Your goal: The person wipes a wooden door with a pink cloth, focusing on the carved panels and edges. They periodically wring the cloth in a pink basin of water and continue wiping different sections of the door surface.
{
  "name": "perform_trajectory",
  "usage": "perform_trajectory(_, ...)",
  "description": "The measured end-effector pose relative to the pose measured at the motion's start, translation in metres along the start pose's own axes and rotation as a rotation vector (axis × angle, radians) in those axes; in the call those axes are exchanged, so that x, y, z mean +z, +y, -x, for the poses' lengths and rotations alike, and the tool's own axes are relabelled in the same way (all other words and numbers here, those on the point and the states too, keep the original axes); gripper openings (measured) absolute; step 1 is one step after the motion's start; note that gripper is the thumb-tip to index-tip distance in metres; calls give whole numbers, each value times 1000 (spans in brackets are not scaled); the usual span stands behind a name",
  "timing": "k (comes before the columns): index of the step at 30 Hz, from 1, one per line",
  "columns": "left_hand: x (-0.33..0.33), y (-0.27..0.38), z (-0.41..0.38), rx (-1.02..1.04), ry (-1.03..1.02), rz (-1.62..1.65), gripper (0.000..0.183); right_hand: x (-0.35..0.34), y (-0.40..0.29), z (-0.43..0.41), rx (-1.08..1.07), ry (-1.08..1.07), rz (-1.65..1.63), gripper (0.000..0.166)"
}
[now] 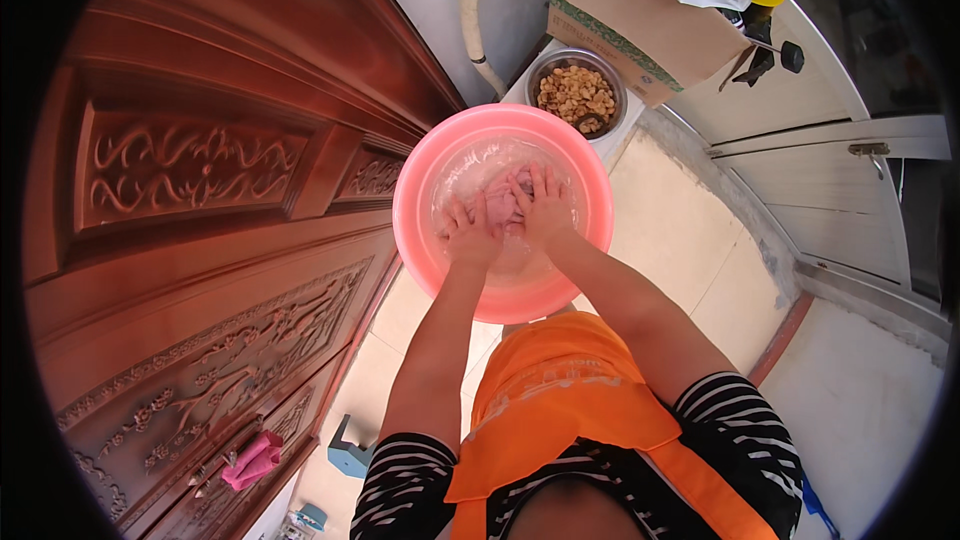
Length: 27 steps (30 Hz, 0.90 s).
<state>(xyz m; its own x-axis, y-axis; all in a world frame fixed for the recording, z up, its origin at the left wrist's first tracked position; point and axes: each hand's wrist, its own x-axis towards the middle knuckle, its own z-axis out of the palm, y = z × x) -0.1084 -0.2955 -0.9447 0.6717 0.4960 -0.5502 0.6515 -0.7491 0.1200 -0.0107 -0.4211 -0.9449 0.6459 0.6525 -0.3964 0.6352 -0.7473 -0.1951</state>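
A round pink plastic basin holding water stands in front of me. Both hands are inside it, on a wet pink cloth that lies crumpled in the water. My left hand rests at the cloth's left end, fingers spread, the fingertips partly under water. On the cloth's right part lies my right hand, its fingers also apart and pointing away from me. Whether either hand grips a fold of the cloth cannot be made out.
Behind the basin, a metal bowl of brownish food pieces sits beside a cardboard box. A carved reddish wooden door stands on the left. Light door panels are on the right, and a blue-grey stool is at lower left.
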Motion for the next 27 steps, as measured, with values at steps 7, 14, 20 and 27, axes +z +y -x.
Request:
perform_trajectory(7, 51, -19, -29, 83, 163, 81, 72, -2, 8, -4, -71, 62, 12, 76)
perform_trajectory(14, -27, -3, -12, -478, -510, 2060, 73, 48, -8, -4, -308, 329, -1247, 29)
perform_trajectory(20, -39, 5, 13, -94, -513, 2123, 68, -34, -76, 75, -597, 534, -735, 21)
perform_trajectory(27, -5, 0, -7, 197, -594, 2325, 43, -22, -68, 37, -492, 764, -576, 16)
